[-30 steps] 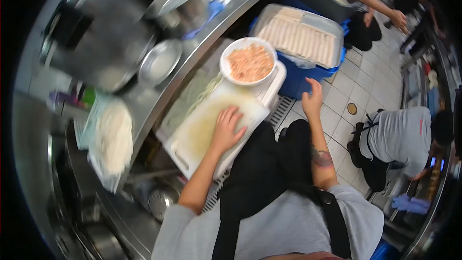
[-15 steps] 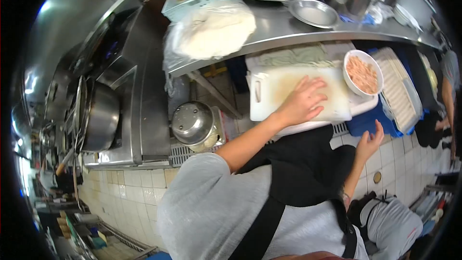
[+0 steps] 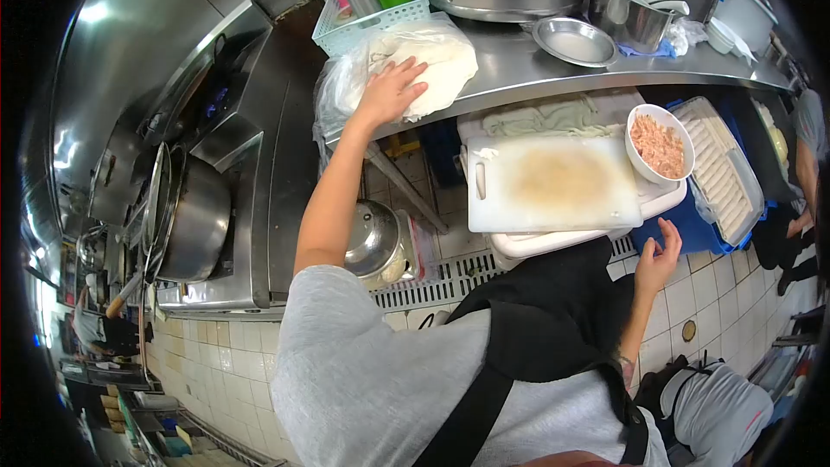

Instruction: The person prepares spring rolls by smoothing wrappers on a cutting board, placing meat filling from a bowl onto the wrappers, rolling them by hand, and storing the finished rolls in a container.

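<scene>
My left hand (image 3: 393,91) rests with fingers stretched out on a pale mass of dough (image 3: 445,60). The dough lies partly wrapped in a clear plastic bag (image 3: 333,91) on the steel counter (image 3: 510,73). My right hand (image 3: 659,257) hangs low, fingers apart and slightly curled, holding nothing. Nearest to it are a white cutting board (image 3: 605,212) with a wet brownish patch, and a blue crate (image 3: 687,225). A white bowl (image 3: 638,164) of pinkish chopped filling (image 3: 659,147) stands at the board's right end.
A clear container (image 3: 748,190) with rows of white pieces sits on the blue crate. The counter bears a metal dish (image 3: 575,41), a steel pot (image 3: 627,17) and a basket (image 3: 415,13) with bottles. Large pots (image 3: 199,216) stand left by the stove; a co-worker (image 3: 713,406) is lower right.
My left hand has left the cutting board and moved up and left onto the bagged dough. My right hand stays low on the right, open. The view has shifted slightly.
</scene>
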### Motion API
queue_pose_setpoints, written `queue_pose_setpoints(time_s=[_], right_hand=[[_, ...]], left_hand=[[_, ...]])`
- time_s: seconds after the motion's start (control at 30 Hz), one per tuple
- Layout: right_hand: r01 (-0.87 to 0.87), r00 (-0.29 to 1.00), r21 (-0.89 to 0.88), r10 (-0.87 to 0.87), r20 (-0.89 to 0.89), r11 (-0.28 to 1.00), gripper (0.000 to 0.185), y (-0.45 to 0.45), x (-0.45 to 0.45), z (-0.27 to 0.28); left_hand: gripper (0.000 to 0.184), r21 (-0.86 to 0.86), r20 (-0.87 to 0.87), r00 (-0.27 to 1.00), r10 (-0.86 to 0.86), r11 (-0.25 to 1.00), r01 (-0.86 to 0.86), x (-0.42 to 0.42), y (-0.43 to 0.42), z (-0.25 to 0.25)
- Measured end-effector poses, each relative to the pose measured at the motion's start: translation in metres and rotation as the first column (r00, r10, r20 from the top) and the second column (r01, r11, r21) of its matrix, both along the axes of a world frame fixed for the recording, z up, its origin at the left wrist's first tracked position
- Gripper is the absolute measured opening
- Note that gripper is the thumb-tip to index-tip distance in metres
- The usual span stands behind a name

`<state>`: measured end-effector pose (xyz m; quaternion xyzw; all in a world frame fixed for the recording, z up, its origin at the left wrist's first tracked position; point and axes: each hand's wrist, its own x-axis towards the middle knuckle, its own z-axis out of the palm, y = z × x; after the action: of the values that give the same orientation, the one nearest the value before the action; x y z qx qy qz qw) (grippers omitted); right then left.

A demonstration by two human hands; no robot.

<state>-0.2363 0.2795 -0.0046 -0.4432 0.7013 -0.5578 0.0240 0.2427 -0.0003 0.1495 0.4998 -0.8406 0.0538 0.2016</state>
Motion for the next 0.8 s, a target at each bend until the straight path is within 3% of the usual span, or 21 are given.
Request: queue_pose_setpoints(time_s=[0.13,0.23,0.3,0.37,0.47,0.6,0.63,0.7,0.73,0.8], right_hand=[[-0.108,0.994,-0.041,0.109,0.02,0.993,0.039,-0.013,0.016,0.011],[-0.269,0.961,0.011,0.27,-0.069,0.963,0.034,-0.042,0.048,0.06],[-0.413,0.896,-0.044,0.398,-0.198,0.909,0.029,-0.076,0.077,0.096],[-0.568,0.78,-0.088,0.501,-0.376,0.818,0.026,-0.115,0.108,0.13],[-0.766,0.599,-0.098,0.65,-0.467,0.635,0.027,-0.173,0.163,0.171],[-0.898,0.335,0.018,0.712,-0.617,0.439,0.042,-0.256,0.223,0.168],[-0.911,0.229,0.126,0.736,-0.637,0.392,0.045,-0.266,0.231,0.174],[-0.829,0.214,0.249,0.695,-0.687,0.501,0.019,-0.289,0.249,0.171],[-0.799,0.181,0.33,0.725,-0.665,0.502,0.016,-0.303,0.257,0.167],[-0.782,0.326,0.281,0.749,-0.576,0.556,0.016,-0.296,0.265,0.183]], left_hand=[[0.033,0.065,-0.178,0.978,-0.107,0.991,0.12,0.009,-0.017,-0.001],[0.027,0.027,-0.175,0.982,-0.063,0.997,0.069,0.005,-0.019,-0.001],[0.028,0.005,-0.156,0.986,-0.06,0.998,0.061,0.003,-0.018,-0.001],[0.029,-0.009,-0.143,0.988,-0.054,0.999,0.053,0.005,-0.015,-0.001],[0.03,-0.013,-0.139,0.988,-0.059,0.998,0.058,0.002,-0.011,0.001],[0.03,-0.053,-0.127,0.986,-0.104,0.994,0.098,0.005,-0.022,-0.006],[0.029,-0.091,-0.114,0.987,-0.111,0.991,0.101,0.006,-0.026,-0.01],[0.028,-0.077,-0.265,0.956,-0.122,0.991,0.105,0.002,-0.021,-0.006],[0.027,-0.178,-0.367,0.915,-0.169,0.978,0.109,-0.001,-0.015,-0.005],[0.017,-0.432,-0.413,0.875,-0.254,0.9,0.057,-0.015,0.024,0.019]])
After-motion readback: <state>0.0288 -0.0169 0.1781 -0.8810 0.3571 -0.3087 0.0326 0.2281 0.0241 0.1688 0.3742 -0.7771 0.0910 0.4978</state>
